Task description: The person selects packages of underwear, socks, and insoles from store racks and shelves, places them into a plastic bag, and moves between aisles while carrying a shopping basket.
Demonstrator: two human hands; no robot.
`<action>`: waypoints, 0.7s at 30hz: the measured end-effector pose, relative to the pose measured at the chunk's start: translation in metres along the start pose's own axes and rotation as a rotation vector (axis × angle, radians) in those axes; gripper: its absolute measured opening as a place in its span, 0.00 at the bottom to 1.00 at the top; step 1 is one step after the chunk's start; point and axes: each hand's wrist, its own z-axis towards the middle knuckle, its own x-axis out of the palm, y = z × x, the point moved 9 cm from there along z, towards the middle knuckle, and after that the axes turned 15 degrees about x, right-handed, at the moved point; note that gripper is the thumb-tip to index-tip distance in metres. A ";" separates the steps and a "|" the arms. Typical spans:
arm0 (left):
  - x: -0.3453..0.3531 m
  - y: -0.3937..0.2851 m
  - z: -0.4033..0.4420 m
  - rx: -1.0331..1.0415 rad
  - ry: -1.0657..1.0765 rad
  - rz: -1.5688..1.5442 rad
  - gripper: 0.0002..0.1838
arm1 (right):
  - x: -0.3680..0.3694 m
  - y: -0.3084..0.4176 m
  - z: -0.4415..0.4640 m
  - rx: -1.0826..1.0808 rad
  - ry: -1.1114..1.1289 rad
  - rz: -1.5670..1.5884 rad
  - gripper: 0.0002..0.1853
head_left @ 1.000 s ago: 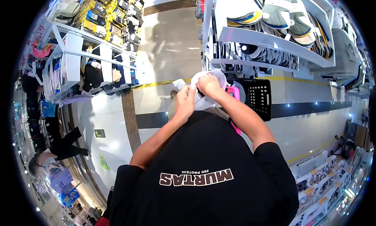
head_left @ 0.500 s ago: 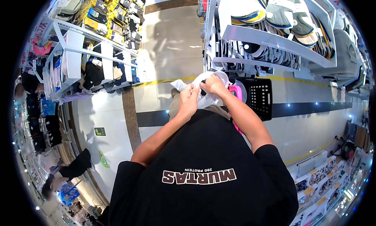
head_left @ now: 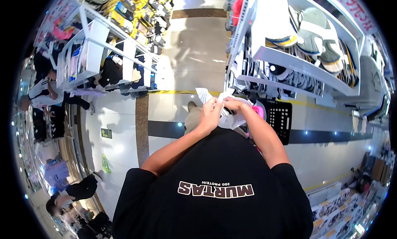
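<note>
My left hand point(head_left: 211, 113) pinches a white crumpled item point(head_left: 232, 121) in front of my waist. It looks thin and soft; whether it is a plastic bag or cloth I cannot tell. My right hand point(head_left: 235, 105) is closed on the same item, close beside the left. One loose end sticks up to the left of my fingers, and the rest hangs below and between my hands. Thin dark stripes show within its folds. Just right of my right hand is a bright pink object point(head_left: 259, 111), partly hidden by the forearm. A black perforated basket point(head_left: 288, 123) lies beyond it.
A white rack point(head_left: 285, 59) of grey and white slippers or footwear stands ahead right. Ahead left, a white display stand point(head_left: 97, 44) holds packaged goods. A tiled aisle point(head_left: 196, 48) runs between them. Two people are at the left, one lower down point(head_left: 82, 188).
My hands have shifted slightly right and down in view and come closer together on the white item. The view has turned a little. Another person has come into sight at the left.
</note>
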 end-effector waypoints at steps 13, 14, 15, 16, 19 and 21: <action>-0.010 0.002 0.004 0.024 -0.065 -0.112 0.14 | -0.009 -0.011 0.017 0.062 -0.068 0.288 0.44; -0.011 0.003 0.005 0.019 -0.078 -0.104 0.14 | -0.014 -0.004 0.014 -0.024 -0.118 0.222 0.39; -0.014 0.003 0.006 0.012 -0.087 -0.096 0.14 | -0.016 0.008 -0.001 -0.107 -0.167 0.158 0.34; -0.016 0.002 0.007 0.002 -0.093 -0.089 0.14 | -0.017 0.022 -0.019 -0.187 -0.217 0.097 0.30; -0.025 -0.001 0.009 -0.080 -0.148 -0.073 0.15 | -0.027 0.030 -0.045 -0.322 -0.415 0.108 0.23; -0.036 0.008 0.013 -0.085 -0.187 -0.046 0.16 | -0.034 0.045 -0.083 -0.410 -0.591 -0.008 0.22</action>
